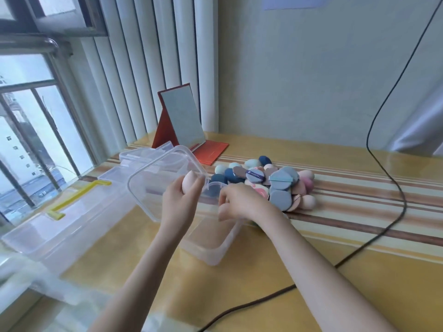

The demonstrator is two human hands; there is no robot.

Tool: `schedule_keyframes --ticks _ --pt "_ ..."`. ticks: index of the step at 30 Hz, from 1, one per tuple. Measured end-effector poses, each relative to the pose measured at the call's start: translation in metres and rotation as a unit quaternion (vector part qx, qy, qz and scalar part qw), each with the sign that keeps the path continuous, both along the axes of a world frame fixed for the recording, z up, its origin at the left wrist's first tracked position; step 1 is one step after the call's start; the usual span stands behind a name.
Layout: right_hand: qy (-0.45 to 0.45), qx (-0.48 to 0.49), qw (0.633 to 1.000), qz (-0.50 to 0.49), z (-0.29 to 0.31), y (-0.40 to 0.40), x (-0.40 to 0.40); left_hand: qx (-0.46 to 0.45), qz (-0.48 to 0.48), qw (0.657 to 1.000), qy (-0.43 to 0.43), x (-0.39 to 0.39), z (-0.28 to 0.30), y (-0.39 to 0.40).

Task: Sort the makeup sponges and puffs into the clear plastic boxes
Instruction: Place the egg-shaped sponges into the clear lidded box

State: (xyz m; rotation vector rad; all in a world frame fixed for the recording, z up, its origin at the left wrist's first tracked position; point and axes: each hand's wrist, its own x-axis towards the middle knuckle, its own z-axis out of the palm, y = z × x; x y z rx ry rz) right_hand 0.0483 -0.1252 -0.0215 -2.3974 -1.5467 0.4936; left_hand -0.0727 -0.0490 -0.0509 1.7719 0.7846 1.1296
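Note:
My left hand [179, 200] grips a pale pink egg-shaped sponge [188, 182] in front of a tilted clear plastic box [153, 168]. Below and to the right of it a second clear box [211, 248] stands on the table. My right hand [242, 202] hovers with curled fingers at that box's far rim, beside the pile. Whether it holds anything is hidden. The pile of sponges and puffs [275, 183], in blue, teal, pink and brown, lies on the table just right of the boxes.
A large clear case with a yellow handle [79, 196] lies open at the left by the window. A red folding mirror [182, 118] stands at the back. A black cable [393, 183] runs down the wall and across the table's right and front.

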Motion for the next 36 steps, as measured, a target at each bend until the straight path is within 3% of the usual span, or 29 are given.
schedule_keyframes --ticks 3,7,10,12,15,17,24,31,34,36 --pt "-0.074 -0.045 0.996 0.017 -0.012 -0.004 -0.007 0.059 -0.011 0.997 0.041 0.003 -0.008 0.005" --pt "0.017 -0.099 0.994 0.037 -0.012 -0.016 -0.007 0.094 -0.078 0.990 0.068 0.009 -0.008 0.011" --pt "0.125 -0.097 0.983 0.089 -0.004 -0.021 -0.008 -0.016 -0.158 0.987 -0.008 0.005 0.002 0.010" --pt "0.170 -0.054 0.981 0.077 -0.001 -0.018 -0.007 -0.107 -0.160 0.978 -0.082 0.002 0.005 0.014" --pt "0.161 -0.018 0.983 0.090 -0.002 -0.009 -0.010 -0.204 -0.143 0.951 -0.183 -0.004 0.004 0.020" --pt "0.167 -0.003 0.982 0.089 -0.007 -0.003 -0.017 -0.219 -0.142 0.945 -0.199 -0.008 0.002 0.020" --pt "0.140 0.093 0.980 0.103 -0.025 0.001 -0.038 -0.106 -0.105 0.978 -0.143 -0.012 -0.001 0.003" --pt "0.130 0.114 0.983 0.064 -0.031 0.006 -0.038 -0.011 -0.125 0.984 -0.127 -0.021 -0.009 -0.017" --pt "0.189 0.122 0.974 0.033 -0.033 0.005 -0.033 0.029 -0.143 0.987 -0.073 -0.025 -0.011 -0.010" --pt "0.292 0.137 0.947 0.001 -0.032 0.002 -0.028 0.059 -0.160 0.985 -0.033 -0.028 -0.010 -0.007"
